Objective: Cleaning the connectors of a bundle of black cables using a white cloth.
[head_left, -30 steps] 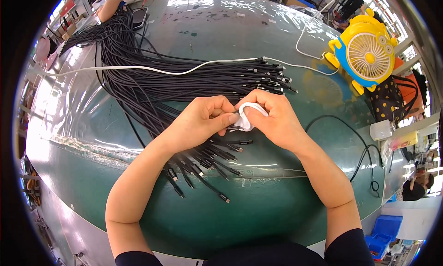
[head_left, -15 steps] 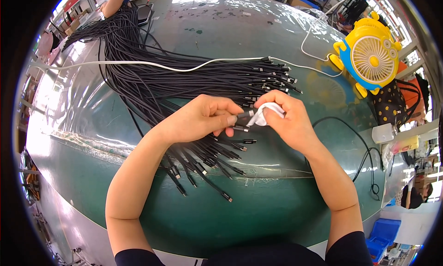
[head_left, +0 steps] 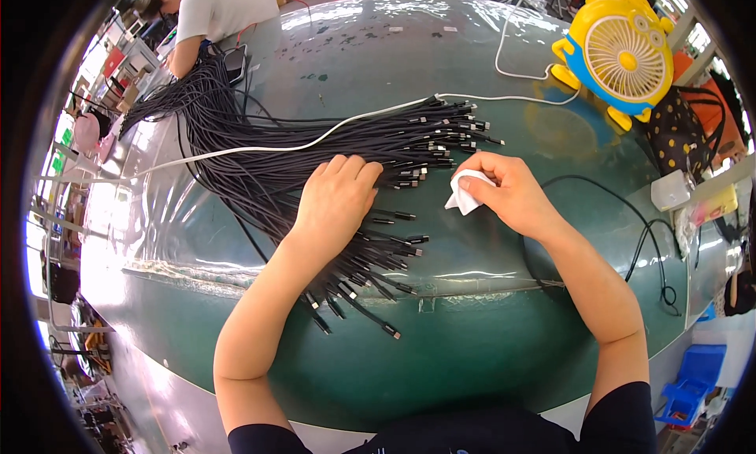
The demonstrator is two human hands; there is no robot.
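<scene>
A thick bundle of black cables point(head_left: 260, 151) sweeps across the table from the far left, its metal-tipped plugs fanned out toward the middle. My left hand point(head_left: 335, 202) is on the bundle, back upward, with its fingers bent down around a black cable; the fingertips are partly hidden. Right of the plugs, my right hand point(head_left: 512, 192) pinches a crumpled white cloth point(head_left: 470, 192) between thumb and fingers, a little above the tabletop. Between the cloth and the nearest plugs there is a gap.
A white cord point(head_left: 315, 141) lies across the bundle and runs to a yellow and blue fan point(head_left: 622, 56) at the far right. A thin black cord point(head_left: 622, 194) loops on the right. Another person point(head_left: 228, 17) sits at the far left beside a dark phone-like device point(head_left: 235, 64).
My left hand has moved left and turned palm down onto the bundle, away from the plug it held at the cloth. My right hand, still pinching the cloth, has moved slightly right.
</scene>
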